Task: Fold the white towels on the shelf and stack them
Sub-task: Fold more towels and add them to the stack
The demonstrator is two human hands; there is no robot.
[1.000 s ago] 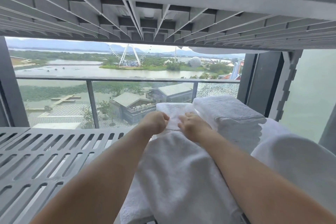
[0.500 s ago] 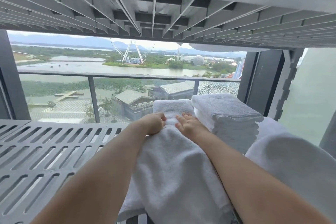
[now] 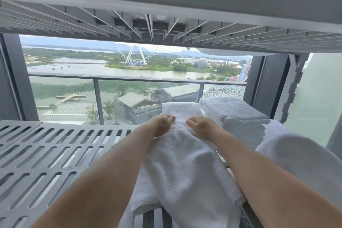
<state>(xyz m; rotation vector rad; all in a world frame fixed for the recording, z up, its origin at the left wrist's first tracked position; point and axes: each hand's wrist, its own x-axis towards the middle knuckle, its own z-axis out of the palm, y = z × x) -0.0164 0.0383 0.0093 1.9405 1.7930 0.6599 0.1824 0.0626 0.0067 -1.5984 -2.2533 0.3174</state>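
A long white towel [image 3: 185, 177] lies on the grey slotted shelf [image 3: 55, 150], running from the front edge, where it hangs over, towards the window. My left hand [image 3: 162, 126] and my right hand [image 3: 202, 127] sit side by side on its far part, fingers curled onto the cloth with the fingertips facing each other. A bunched ridge of the towel lies between them. Just right of the hands stands a stack of folded white towels [image 3: 235, 112].
Loose white towel cloth [image 3: 303, 164] is heaped at the right. The ribbed underside of an upper shelf [image 3: 166, 26] hangs close overhead. Behind the shelf is a window with a balcony railing [image 3: 96, 96]. A dark post [image 3: 268, 87] stands at the right.
Both hands stayed on the towel's far part. The right hand flattened half a second ago and has curled again. The view dropped slightly.
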